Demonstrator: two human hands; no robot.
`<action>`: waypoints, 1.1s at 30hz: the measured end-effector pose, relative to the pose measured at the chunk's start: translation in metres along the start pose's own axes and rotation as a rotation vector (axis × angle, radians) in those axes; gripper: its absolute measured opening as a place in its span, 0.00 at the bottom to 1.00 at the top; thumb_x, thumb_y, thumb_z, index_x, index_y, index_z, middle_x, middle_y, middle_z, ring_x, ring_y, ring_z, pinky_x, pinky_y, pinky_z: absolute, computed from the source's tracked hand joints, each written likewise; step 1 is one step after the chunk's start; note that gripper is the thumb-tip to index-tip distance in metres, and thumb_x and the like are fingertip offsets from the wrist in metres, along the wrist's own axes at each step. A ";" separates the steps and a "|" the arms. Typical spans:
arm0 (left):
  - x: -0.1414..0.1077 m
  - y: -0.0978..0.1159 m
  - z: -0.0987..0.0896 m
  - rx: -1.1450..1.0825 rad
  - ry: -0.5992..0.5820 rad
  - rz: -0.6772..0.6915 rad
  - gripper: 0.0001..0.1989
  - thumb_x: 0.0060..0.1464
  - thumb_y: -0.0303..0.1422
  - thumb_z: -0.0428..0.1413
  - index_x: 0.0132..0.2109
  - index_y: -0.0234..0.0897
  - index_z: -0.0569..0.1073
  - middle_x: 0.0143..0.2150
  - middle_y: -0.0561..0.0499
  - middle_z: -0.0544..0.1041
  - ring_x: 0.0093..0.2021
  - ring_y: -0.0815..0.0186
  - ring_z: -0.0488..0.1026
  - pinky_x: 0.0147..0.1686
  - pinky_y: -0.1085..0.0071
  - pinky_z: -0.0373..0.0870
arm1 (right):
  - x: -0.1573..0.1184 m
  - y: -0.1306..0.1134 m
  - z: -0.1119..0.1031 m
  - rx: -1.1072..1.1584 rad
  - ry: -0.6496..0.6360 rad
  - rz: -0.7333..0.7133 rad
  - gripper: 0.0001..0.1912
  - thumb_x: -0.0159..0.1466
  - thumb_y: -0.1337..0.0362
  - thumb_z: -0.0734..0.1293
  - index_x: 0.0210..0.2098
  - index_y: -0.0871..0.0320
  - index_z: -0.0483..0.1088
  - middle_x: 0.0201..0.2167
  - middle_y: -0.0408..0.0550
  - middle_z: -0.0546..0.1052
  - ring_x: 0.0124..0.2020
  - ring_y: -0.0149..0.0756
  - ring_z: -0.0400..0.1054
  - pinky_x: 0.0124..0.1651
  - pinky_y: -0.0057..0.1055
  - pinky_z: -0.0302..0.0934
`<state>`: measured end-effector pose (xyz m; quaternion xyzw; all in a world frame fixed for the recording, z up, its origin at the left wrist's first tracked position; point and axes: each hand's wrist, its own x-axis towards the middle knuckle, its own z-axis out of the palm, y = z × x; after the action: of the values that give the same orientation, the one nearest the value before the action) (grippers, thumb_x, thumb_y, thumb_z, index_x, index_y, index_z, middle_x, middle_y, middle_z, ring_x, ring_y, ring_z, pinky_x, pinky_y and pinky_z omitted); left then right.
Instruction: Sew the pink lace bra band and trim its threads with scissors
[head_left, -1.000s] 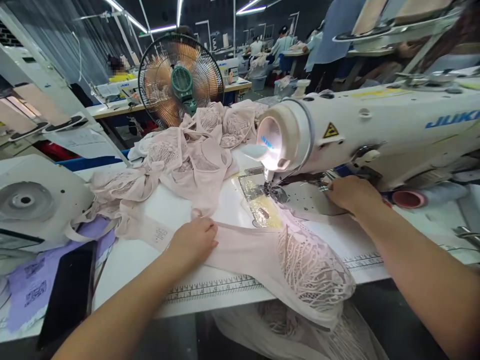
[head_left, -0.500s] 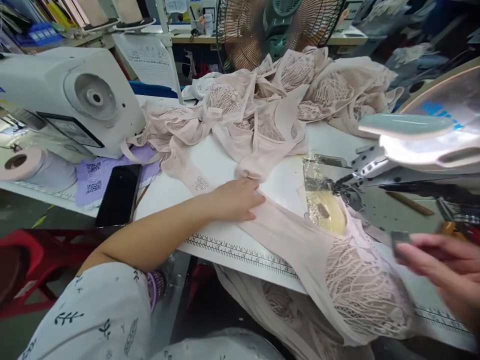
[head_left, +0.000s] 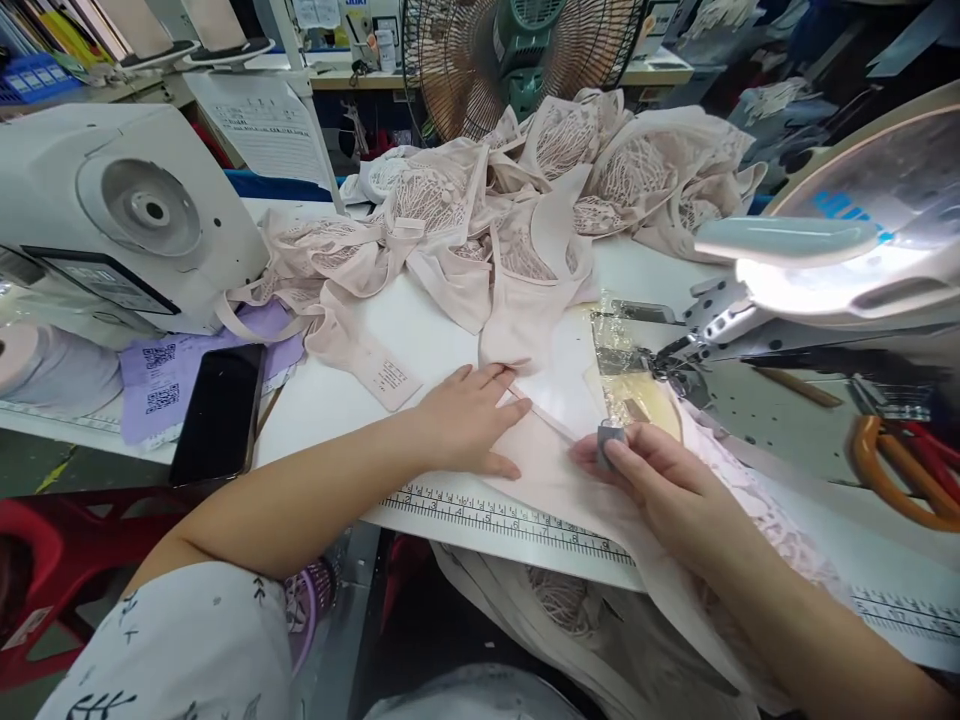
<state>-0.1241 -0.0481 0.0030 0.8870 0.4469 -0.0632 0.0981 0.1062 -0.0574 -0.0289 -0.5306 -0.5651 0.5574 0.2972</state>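
Observation:
My left hand (head_left: 474, 420) lies with its fingers spread on the pale pink fabric band (head_left: 540, 455), pressing it on the white table. To its right, my right hand (head_left: 652, 465) is closed on a small grey object (head_left: 610, 440), held between thumb and fingers over the band. The lace part of the garment (head_left: 765, 510) runs down to the right, partly under my right forearm, and over the table's front edge. Behind my left hand sits a heap of pink lace bras (head_left: 540, 200). A printed label (head_left: 391, 378) lies beside it.
The sewing machine (head_left: 810, 270) stands at the right, with orange-handled scissors (head_left: 900, 470) near it. At the left are a white machine head (head_left: 135, 210), a black phone (head_left: 217, 410) and a thread cone (head_left: 56, 370). A fan (head_left: 525, 60) stands behind. A ruler tape (head_left: 510, 520) lines the front edge.
My right hand has come in from the far right to the band beside my left hand, carrying the grey object. My left hand's fingers have spread out flat. The view has shifted slightly.

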 end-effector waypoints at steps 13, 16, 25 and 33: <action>0.002 0.001 0.004 -0.081 -0.038 0.031 0.37 0.49 0.56 0.50 0.63 0.46 0.55 0.68 0.40 0.42 0.67 0.47 0.34 0.60 0.45 0.41 | 0.036 -0.049 0.030 -0.905 0.077 -0.464 0.08 0.61 0.60 0.57 0.31 0.57 0.64 0.23 0.45 0.72 0.23 0.33 0.64 0.23 0.27 0.53; 0.002 0.002 0.002 -0.083 -0.066 0.025 0.37 0.50 0.55 0.51 0.63 0.47 0.54 0.68 0.40 0.42 0.67 0.47 0.34 0.60 0.45 0.41 | 0.049 -0.032 0.035 -1.084 0.122 -0.514 0.11 0.62 0.63 0.56 0.36 0.58 0.68 0.28 0.49 0.74 0.25 0.34 0.65 0.24 0.27 0.51; 0.005 0.004 0.003 -0.099 -0.065 0.012 0.35 0.49 0.53 0.54 0.61 0.45 0.60 0.68 0.43 0.44 0.67 0.45 0.36 0.61 0.45 0.40 | 0.048 -0.022 0.036 -1.253 0.173 -0.623 0.14 0.62 0.63 0.57 0.33 0.58 0.73 0.25 0.47 0.70 0.19 0.29 0.55 0.21 0.25 0.42; 0.006 0.004 0.002 -0.105 -0.080 0.012 0.35 0.48 0.52 0.55 0.60 0.43 0.61 0.68 0.42 0.43 0.66 0.44 0.36 0.61 0.45 0.40 | 0.047 -0.032 0.040 -1.342 0.125 -0.560 0.14 0.60 0.65 0.57 0.28 0.60 0.73 0.21 0.45 0.64 0.18 0.27 0.44 0.21 0.25 0.38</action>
<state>-0.1171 -0.0460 -0.0001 0.8799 0.4401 -0.0745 0.1627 0.0479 -0.0208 -0.0187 -0.4651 -0.8816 -0.0371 0.0712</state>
